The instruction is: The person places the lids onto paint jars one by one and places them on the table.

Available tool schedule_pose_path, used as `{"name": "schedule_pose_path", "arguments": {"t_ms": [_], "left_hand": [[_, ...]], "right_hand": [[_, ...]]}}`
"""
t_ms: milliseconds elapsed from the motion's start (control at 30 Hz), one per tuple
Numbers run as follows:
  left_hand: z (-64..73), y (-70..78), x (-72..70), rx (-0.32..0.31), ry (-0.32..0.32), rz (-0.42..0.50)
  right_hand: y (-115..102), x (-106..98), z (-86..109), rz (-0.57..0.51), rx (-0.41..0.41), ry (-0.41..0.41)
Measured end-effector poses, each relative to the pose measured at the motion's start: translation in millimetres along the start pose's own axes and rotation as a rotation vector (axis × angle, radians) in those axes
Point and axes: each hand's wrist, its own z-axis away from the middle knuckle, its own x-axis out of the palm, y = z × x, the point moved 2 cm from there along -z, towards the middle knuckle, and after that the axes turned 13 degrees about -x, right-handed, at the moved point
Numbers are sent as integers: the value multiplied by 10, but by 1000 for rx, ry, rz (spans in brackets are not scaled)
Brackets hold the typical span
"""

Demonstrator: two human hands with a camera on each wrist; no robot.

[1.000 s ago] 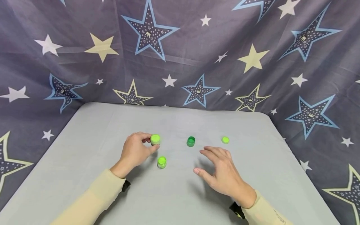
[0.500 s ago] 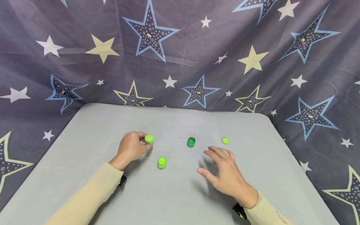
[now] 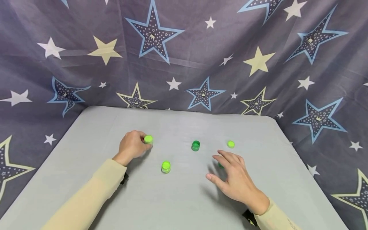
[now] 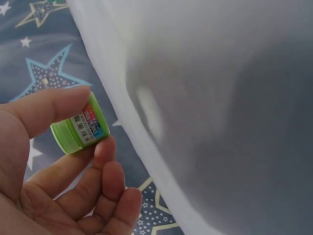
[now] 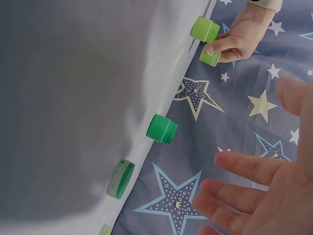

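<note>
My left hand (image 3: pixel 131 145) pinches a small lime green paint jar (image 3: pixel 148 139) between thumb and fingers, at the left of the table. A printed label shows on that paint jar (image 4: pixel 85 125) in the left wrist view. Nearer the front stands an uncapped lime green jar (image 3: pixel 165 167). A dark green jar (image 3: pixel 195 146), also uncapped, is at the middle. My right hand (image 3: pixel 237 175), holding nothing, hovers at the right with fingers spread. It partly covers a dark green lid (image 3: pixel 220 165), seen fully as a flat lid (image 5: pixel 121 178) in the right wrist view.
A lime green lid (image 3: pixel 231 144) lies behind my right hand. Everything rests on a table with a pale grey cloth (image 3: pixel 184 201). A dark curtain with stars (image 3: pixel 184 64) hangs behind the table and along its sides.
My left hand has moved left and slightly back with the lime green paint jar. The right hand has drifted a little to the right, so part of the dark green lid shows.
</note>
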Motion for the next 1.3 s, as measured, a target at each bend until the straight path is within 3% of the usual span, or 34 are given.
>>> {"name": "schedule_pose_path", "arguments": {"t_ms": [633, 1000, 1300], "left_hand": [[-285, 28, 84, -66, -44, -80], [-284, 48, 104, -76, -54, -138], [-209, 29, 133, -15, -20, -157]], "right_hand": [[6, -42, 79, 16, 15, -16], [62, -29, 146, 24, 47, -28], [72, -24, 152, 15, 59, -31]]}}
